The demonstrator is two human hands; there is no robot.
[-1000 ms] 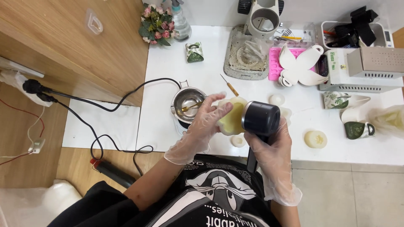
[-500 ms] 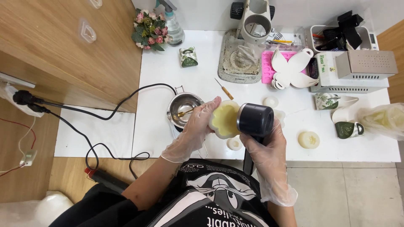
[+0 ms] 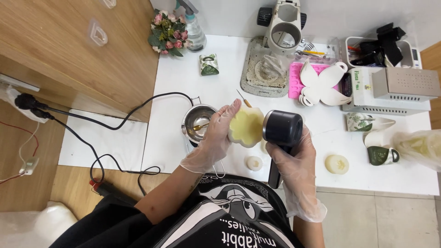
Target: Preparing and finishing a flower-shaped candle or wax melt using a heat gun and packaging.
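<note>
**Gloved hands hold a flower-shaped wax piece against a black heat tool**

At the bottom centre of the frame the person's black printed top fills the foreground. Just above it, the right hand [image 3: 294,158] in a clear glove is wrapped tight around the handle of a black heat tool [image 3: 282,129], whose round barrel sits at mid-frame — its mouth just beside the wax piece. The left hand [image 3: 216,138], also gloved, cups a pale yellow flower-shaped wax piece [image 3: 246,127] from its left side, fingers curled round the edge, holding it up above the white table [image 3: 183,78].

Just left of that hand stands a small metal melting pot [image 3: 198,120] with a spoon in it. Below the wax piece a small round candle [image 3: 254,162] lies on the table; another, cream-coloured, lies lower right [image 3: 336,164]. A black cord [image 3: 115,124] runs off to the left — across the wooden floor.

Farther back, at the top of the frame, are a bunch of pink flowers [image 3: 166,33], a grey stand with a ring [image 3: 275,50], a pink mould [image 3: 298,78] and white petal-shaped shells [image 3: 324,82].
</note>
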